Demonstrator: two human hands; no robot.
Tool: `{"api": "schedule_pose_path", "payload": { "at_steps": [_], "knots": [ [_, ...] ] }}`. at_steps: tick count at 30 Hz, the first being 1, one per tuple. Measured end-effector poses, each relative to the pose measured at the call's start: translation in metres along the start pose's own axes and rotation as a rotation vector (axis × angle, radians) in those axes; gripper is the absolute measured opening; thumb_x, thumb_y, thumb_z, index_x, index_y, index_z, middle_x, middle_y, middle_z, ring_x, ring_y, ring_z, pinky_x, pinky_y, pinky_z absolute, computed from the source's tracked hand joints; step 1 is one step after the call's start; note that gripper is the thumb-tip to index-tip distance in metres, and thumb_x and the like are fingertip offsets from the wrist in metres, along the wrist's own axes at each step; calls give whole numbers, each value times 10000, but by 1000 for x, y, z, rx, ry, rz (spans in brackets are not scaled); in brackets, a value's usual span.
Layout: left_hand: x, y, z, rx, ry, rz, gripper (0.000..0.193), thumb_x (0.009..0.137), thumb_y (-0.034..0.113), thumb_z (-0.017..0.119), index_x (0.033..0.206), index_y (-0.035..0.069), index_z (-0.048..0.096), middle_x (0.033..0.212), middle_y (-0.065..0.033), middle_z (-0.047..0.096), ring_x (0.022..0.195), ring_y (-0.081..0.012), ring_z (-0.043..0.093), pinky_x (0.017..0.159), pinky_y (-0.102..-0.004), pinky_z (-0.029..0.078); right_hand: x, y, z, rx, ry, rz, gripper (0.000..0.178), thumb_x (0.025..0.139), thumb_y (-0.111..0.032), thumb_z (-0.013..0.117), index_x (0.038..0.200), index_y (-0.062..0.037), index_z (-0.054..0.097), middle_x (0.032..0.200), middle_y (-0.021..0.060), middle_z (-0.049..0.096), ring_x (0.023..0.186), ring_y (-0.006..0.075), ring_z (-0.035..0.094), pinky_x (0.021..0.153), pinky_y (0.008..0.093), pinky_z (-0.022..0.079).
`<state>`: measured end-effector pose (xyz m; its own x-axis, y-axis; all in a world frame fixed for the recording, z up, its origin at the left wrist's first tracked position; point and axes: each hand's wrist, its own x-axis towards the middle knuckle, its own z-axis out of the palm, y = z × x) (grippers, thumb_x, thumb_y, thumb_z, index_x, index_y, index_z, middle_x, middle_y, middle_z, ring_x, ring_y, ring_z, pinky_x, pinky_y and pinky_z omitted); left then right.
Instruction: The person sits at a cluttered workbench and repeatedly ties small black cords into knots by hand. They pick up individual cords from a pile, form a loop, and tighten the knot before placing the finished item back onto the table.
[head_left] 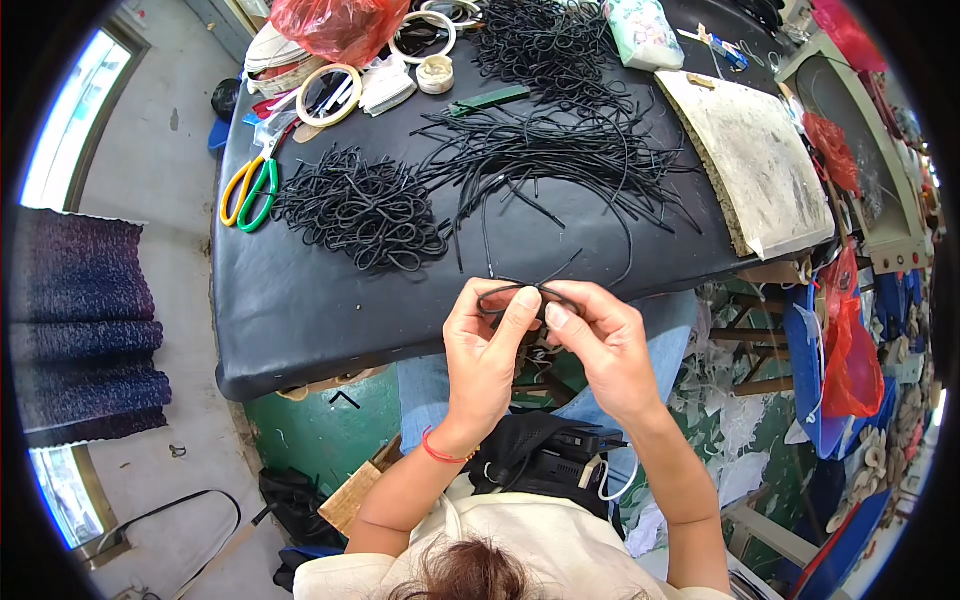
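Over the near edge of the table, my left hand (490, 345) and my right hand (605, 345) pinch a thin black cord (500, 291) between thumbs and fingers. The cord bends into loops at both hands and crosses between the thumbs, with a loose end sticking up. Beyond my hands, straight lengths of black cord (560, 150) lie in a spread bundle. To its left sits a pile of looped black cords (360, 210), and a larger tangled heap (545, 45) lies at the back.
Scissors with yellow and green handles (255, 190) lie at the table's left edge. Tape rings (328, 95), a small round tub (435, 74) and a red plastic bag (340, 25) stand behind. A worn board (750, 160) rests on the right of the black table (320, 320).
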<state>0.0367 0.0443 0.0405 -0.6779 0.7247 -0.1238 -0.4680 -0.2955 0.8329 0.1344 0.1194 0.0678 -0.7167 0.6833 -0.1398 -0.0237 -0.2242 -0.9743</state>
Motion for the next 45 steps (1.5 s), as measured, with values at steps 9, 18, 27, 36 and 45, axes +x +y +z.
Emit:
{"api": "schedule_pose_path", "payload": {
  "at_steps": [9, 18, 27, 36, 45],
  "knots": [
    [19, 30, -12, -129, -159, -202, 98, 867, 58, 536, 954, 29, 500, 942, -153, 611, 788, -169, 621, 735, -297, 507, -13, -10, -4, -111, 25, 7, 225, 891, -126, 549, 1063, 15, 586, 874, 34, 611, 724, 57, 542, 656, 197, 447],
    [15, 38, -18, 20, -388, -413, 136, 853, 134, 602, 915, 14, 620, 795, -7, 610, 716, -58, 550, 656, -202, 451, 17, -4, -7, -106, -99, -195, 165, 857, -90, 580, 980, 18, 601, 941, 58, 568, 786, 77, 552, 659, 229, 463],
    [11, 40, -19, 129, -376, -414, 188, 868, 158, 594, 925, -18, 625, 798, -56, 638, 724, -106, 608, 693, -240, 509, 5, 1, 8, -78, 101, -104, 128, 899, -106, 524, 908, 22, 526, 836, 76, 641, 720, 72, 578, 641, 219, 479],
    [3, 36, -15, 71, -345, -401, 176, 874, 135, 580, 958, -15, 617, 849, -50, 631, 749, -84, 594, 698, -235, 505, 8, -2, 8, -139, 160, -110, 147, 904, -121, 518, 925, 22, 495, 807, 98, 656, 673, 87, 588, 620, 228, 486],
    [2, 18, -5, -167, -64, -332, 126, 847, 99, 606, 935, 13, 578, 866, -79, 632, 762, -130, 632, 701, -251, 536, -9, -6, -8, -208, 84, 10, 213, 918, -182, 517, 955, 23, 564, 822, 7, 590, 779, 47, 511, 698, 205, 429]
  ]
}}
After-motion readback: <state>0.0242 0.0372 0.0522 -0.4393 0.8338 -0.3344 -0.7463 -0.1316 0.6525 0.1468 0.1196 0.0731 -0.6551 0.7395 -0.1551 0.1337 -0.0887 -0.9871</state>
